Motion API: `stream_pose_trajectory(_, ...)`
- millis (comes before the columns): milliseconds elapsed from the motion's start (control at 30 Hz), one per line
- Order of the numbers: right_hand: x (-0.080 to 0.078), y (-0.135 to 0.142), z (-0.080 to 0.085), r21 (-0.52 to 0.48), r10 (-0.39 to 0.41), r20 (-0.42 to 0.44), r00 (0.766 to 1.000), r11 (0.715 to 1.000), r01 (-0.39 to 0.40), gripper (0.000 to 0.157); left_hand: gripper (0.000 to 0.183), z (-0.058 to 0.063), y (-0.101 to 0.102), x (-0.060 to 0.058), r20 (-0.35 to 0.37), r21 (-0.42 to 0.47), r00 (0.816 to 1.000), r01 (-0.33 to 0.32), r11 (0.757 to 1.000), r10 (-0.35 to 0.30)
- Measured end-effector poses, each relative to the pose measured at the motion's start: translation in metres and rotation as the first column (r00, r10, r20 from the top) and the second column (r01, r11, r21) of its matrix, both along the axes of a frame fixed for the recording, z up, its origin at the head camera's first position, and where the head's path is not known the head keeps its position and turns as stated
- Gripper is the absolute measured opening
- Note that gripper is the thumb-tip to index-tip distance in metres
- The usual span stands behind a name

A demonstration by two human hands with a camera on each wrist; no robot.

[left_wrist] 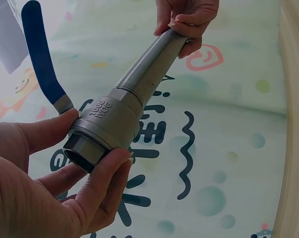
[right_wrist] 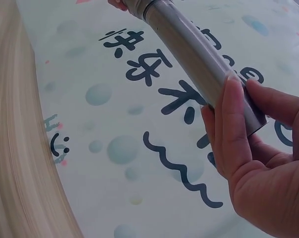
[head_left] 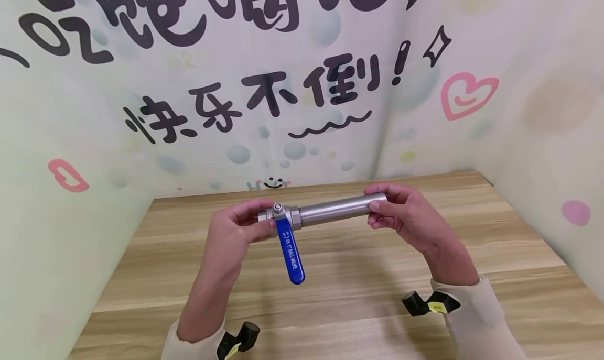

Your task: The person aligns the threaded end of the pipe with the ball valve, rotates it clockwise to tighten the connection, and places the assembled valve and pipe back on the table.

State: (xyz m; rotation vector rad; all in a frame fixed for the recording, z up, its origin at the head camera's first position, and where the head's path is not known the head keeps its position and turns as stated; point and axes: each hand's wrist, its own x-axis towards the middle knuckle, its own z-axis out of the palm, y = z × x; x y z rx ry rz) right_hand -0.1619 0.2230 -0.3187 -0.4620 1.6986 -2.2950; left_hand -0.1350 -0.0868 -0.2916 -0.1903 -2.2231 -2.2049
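Note:
A steel ball valve (left_wrist: pixel 105 119) with a blue lever handle (head_left: pixel 290 251) is joined end to end with a steel pipe (head_left: pixel 335 209). My left hand (head_left: pixel 233 229) grips the valve's free end, thumb and fingers round its hex collar (left_wrist: pixel 85 150). At the other end, my right hand (head_left: pixel 403 213) pinches the pipe near its tip between thumb and fingers. Both pieces are held up over the table, nearly level, the pipe's right end slightly higher in the head view. The blue lever points down toward the near side there.
Beneath the hands lies a wood-grain table (head_left: pixel 349 292). Behind it and at both sides hangs a pale printed cloth (head_left: pixel 212 155) with dark lettering, dots and hearts. Black devices (head_left: pixel 431 303) are strapped over the light sleeves (head_left: pixel 476 318).

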Motion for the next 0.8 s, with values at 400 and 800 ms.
stream_pose_trajectory(400, 0.0012, -0.0008, -0.0002, 0.006, -0.011, -0.012, 1.0, 1.0, 0.011, 0.024, 0.027, 0.0, 0.0004, 0.001, 0.013, -0.01, 1.0, -0.005, 1.0, 0.005)
stream_pose_trajectory(800, 0.0004, 0.0009, -0.0015, -0.038, 0.103, -0.072, 0.992, 0.994, -0.106, 0.035, 0.026, -0.0012, -0.0004, 0.0006, 0.002, -0.014, 1.0, -0.007, 1.0, 0.007)
